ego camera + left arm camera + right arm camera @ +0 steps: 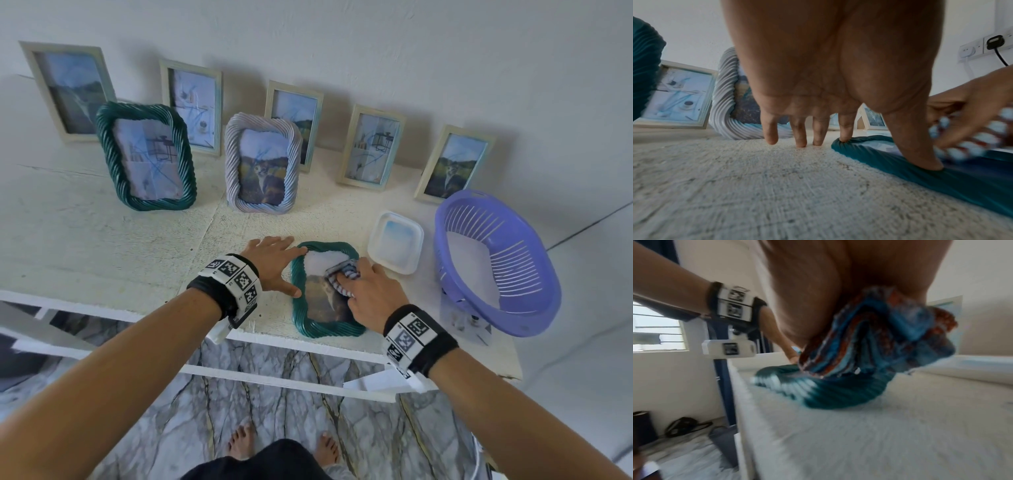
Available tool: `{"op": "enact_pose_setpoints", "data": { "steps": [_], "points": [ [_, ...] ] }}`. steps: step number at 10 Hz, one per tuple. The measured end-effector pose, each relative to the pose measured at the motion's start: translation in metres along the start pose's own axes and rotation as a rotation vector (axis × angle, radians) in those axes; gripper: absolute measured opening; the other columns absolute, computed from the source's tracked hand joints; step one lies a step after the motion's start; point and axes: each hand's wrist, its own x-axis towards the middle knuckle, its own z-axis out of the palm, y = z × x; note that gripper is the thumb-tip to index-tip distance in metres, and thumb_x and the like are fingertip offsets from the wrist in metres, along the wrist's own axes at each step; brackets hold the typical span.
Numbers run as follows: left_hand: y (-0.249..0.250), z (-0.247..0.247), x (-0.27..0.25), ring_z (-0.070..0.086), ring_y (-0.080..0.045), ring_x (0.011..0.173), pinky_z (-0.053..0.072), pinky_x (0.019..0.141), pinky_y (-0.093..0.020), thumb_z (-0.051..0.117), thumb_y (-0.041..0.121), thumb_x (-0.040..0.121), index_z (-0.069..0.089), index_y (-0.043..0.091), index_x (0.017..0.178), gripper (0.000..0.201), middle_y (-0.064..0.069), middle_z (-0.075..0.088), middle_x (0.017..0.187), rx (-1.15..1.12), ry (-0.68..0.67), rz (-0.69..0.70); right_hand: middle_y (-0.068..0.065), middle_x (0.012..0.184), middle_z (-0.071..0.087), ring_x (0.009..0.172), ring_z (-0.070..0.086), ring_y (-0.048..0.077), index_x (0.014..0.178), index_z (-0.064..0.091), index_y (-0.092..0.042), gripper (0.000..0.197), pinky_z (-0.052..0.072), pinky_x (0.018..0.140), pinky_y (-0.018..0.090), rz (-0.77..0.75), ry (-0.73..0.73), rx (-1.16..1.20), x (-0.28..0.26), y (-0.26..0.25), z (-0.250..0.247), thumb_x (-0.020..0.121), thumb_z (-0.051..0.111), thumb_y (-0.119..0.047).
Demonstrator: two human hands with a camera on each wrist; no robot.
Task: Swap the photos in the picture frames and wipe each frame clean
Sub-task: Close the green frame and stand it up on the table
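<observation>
- A teal twisted frame (327, 329) is laid flat near the front edge of the white table (102, 240), with its glass facing up.
- The left hand (274, 263) is spread with straight fingers; its thumb and index finger are pressed on the left rim of this frame, and the other fingertips (800, 142) are set on the table beside it.
- A striped cloth (342, 274) is bunched in the curled fingers of the right hand (371, 294) and is pressed on the glass of the flat frame.
- A second teal frame (147, 156) and a pale lilac twisted frame (262, 164) are stood upright further back, side by side.
- Five plain pale frames are leaned against the wall (411, 51) behind them.
- A white container (395, 241) is placed just right of the flat frame, and a purple basket (493, 260) is seen further right.
</observation>
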Motion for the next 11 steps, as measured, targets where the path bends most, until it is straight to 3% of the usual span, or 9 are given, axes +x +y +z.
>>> {"op": "enact_pose_setpoints", "data": {
  "steps": [2, 4, 5, 6, 7, 8, 9, 10, 11],
  "points": [
    [-0.001, 0.001, 0.0, 0.005, -0.027, 0.15, 0.012, 0.119, -0.054, 0.06, 0.071, 0.077, 0.009, 0.033, 0.155, 0.1, -0.002, 0.001, 0.164, -0.014, 0.009, -0.002, 0.007, 0.128, 0.037, 0.111, 0.041, 0.026, 0.137, 0.047, -0.041, 0.045, 0.049, 0.078, 0.036, -0.161, -0.072, 0.057, -0.031, 0.01, 0.004, 0.094, 0.046, -0.027],
    [0.0, 0.0, -0.001, 0.005, -0.027, 0.15, 0.011, 0.119, -0.053, 0.061, 0.07, 0.078, 0.009, 0.033, 0.155, 0.1, -0.002, 0.002, 0.164, -0.02, 0.01, -0.005, 0.01, 0.136, 0.031, 0.115, 0.039, 0.029, 0.14, 0.043, -0.032, 0.046, 0.05, 0.086, 0.041, -0.051, -0.031, 0.02, -0.015, -0.001, -0.001, 0.094, 0.046, -0.027],
    [0.001, -0.001, -0.002, 0.005, -0.026, 0.15, 0.011, 0.119, -0.054, 0.061, 0.07, 0.078, 0.009, 0.033, 0.155, 0.1, -0.002, 0.002, 0.164, -0.024, 0.006, -0.008, 0.008, 0.138, 0.031, 0.118, 0.038, 0.028, 0.139, 0.044, -0.036, 0.046, 0.051, 0.087, 0.041, -0.165, -0.082, 0.046, -0.026, -0.013, 0.007, 0.094, 0.046, -0.029],
    [0.002, -0.002, -0.003, 0.004, -0.026, 0.15, 0.013, 0.119, -0.054, 0.061, 0.069, 0.079, 0.009, 0.033, 0.155, 0.099, -0.002, 0.001, 0.164, -0.024, -0.001, -0.007, 0.005, 0.135, 0.033, 0.115, 0.04, 0.026, 0.137, 0.047, -0.041, 0.045, 0.05, 0.083, 0.039, -0.166, -0.084, 0.026, -0.031, 0.002, 0.003, 0.094, 0.045, -0.03],
    [0.002, -0.002, -0.003, 0.005, -0.026, 0.15, 0.014, 0.118, -0.054, 0.061, 0.069, 0.079, 0.009, 0.033, 0.155, 0.099, -0.002, 0.001, 0.164, -0.023, 0.001, -0.009, 0.008, 0.131, 0.033, 0.11, 0.041, 0.028, 0.139, 0.043, -0.037, 0.045, 0.049, 0.078, 0.039, -0.076, -0.039, -0.033, -0.023, 0.008, -0.002, 0.094, 0.044, -0.029],
    [0.002, -0.002, -0.004, 0.005, -0.026, 0.15, 0.014, 0.118, -0.054, 0.061, 0.069, 0.078, 0.009, 0.033, 0.155, 0.099, -0.002, 0.002, 0.164, -0.02, 0.0, -0.01, 0.01, 0.138, 0.029, 0.117, 0.038, 0.03, 0.141, 0.041, -0.033, 0.048, 0.049, 0.084, 0.041, -0.091, -0.046, 0.019, -0.017, -0.013, 0.003, 0.094, 0.046, -0.028],
    [0.002, -0.003, -0.004, 0.006, -0.026, 0.15, 0.014, 0.118, -0.054, 0.061, 0.069, 0.078, 0.01, 0.033, 0.155, 0.099, -0.003, 0.003, 0.164, -0.016, 0.002, -0.008, 0.009, 0.14, 0.03, 0.12, 0.037, 0.029, 0.14, 0.043, -0.036, 0.046, 0.05, 0.087, 0.041, -0.207, -0.076, 0.042, -0.027, -0.023, 0.009, 0.094, 0.046, -0.029],
    [0.003, -0.004, -0.004, 0.006, -0.026, 0.15, 0.015, 0.118, -0.054, 0.061, 0.069, 0.078, 0.01, 0.033, 0.155, 0.099, -0.003, 0.002, 0.164, -0.017, -0.004, -0.009, 0.008, 0.136, 0.034, 0.115, 0.041, 0.026, 0.137, 0.048, -0.035, 0.042, 0.052, 0.084, 0.039, -0.212, -0.076, 0.003, -0.032, -0.002, 0.0, 0.095, 0.046, -0.031],
    [0.002, -0.004, -0.002, 0.007, -0.026, 0.15, 0.017, 0.116, -0.055, 0.061, 0.071, 0.077, 0.01, 0.034, 0.154, 0.1, -0.003, 0.004, 0.164, 0.002, -0.008, -0.016, 0.008, 0.13, 0.036, 0.11, 0.043, 0.027, 0.135, 0.049, -0.031, 0.04, 0.053, 0.079, 0.039, -0.124, -0.038, -0.081, -0.025, 0.019, -0.01, 0.095, 0.045, -0.029]
  ]
}}
